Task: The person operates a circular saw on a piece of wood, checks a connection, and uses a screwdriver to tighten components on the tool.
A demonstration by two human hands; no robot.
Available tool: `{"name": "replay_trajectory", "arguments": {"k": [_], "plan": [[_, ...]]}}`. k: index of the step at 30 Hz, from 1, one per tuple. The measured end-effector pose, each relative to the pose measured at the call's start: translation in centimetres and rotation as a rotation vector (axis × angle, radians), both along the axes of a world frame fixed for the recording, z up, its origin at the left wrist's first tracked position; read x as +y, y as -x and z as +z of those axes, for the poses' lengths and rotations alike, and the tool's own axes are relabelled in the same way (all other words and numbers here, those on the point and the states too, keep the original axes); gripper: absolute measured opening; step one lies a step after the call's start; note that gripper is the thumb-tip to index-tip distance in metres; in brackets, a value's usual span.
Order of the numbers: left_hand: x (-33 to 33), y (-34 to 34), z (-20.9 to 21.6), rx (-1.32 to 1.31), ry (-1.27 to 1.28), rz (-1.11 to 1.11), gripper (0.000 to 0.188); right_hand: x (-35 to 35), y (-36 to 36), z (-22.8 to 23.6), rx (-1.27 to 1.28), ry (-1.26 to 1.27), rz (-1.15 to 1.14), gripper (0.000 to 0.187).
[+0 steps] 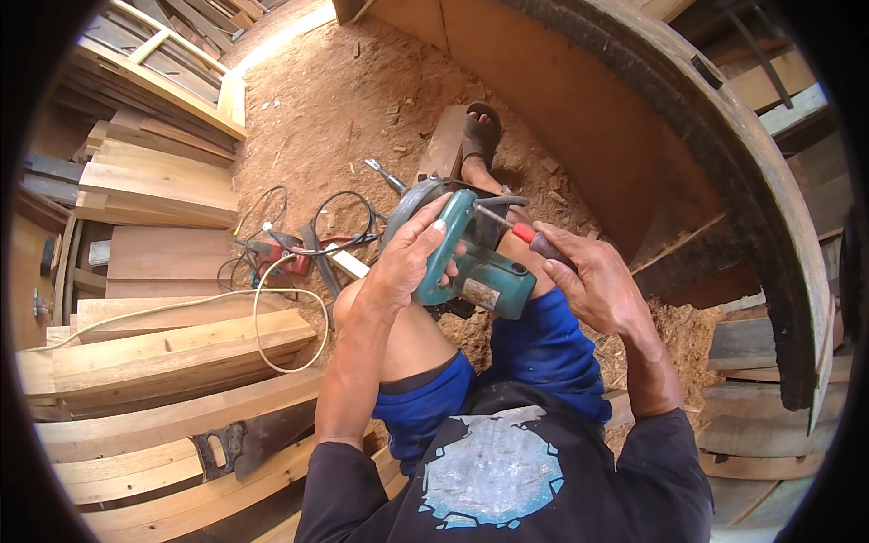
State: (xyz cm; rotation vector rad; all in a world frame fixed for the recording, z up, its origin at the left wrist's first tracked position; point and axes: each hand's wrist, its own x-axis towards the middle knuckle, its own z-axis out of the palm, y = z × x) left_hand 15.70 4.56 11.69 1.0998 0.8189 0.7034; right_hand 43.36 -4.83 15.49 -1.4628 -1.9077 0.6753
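Observation:
A green circular saw [501, 274] with a dark round guard rests over my knees. My left hand [412, 249] is wrapped round its green handle [458, 217]. In my right hand [593, 279] is a screwdriver [523, 233] with a red and dark handle. Its metal shaft points left, and the tip is at or close to the saw's handle near the top; whether it sits in a screw I cannot tell. The saw's blade is mostly hidden behind the guard and handle.
A red power tool [282, 257] with tangled dark cords lies on the sawdust-covered ground [335, 118] at left. Stacked boards [172, 339] fill the left side, with a handsaw [249, 445] on them. A large curved wooden piece [724, 136] stands at right. A pale cable [258, 321] loops over the boards.

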Motion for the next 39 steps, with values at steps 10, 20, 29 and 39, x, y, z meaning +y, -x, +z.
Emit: {"name": "replay_trajectory", "arguments": {"k": [10,20,29,39], "plan": [[0.2,0.2,-0.2,0.001,-0.011,-0.002,0.062,0.9,0.2,-0.9,0.027,0.024,0.021,0.042],[0.2,0.2,-0.1,0.002,-0.014,-0.004,0.061,0.8,0.3,-0.4,-0.007,0.007,0.02,0.041],[0.2,0.2,-0.3,0.0,-0.005,-0.01,0.061,0.8,0.3,-0.1,-0.002,0.076,0.021,0.041],[0.2,0.0,-0.4,0.003,-0.025,-0.009,0.061,0.9,-0.8,-0.2,0.594,0.244,-0.182,0.038]]}}
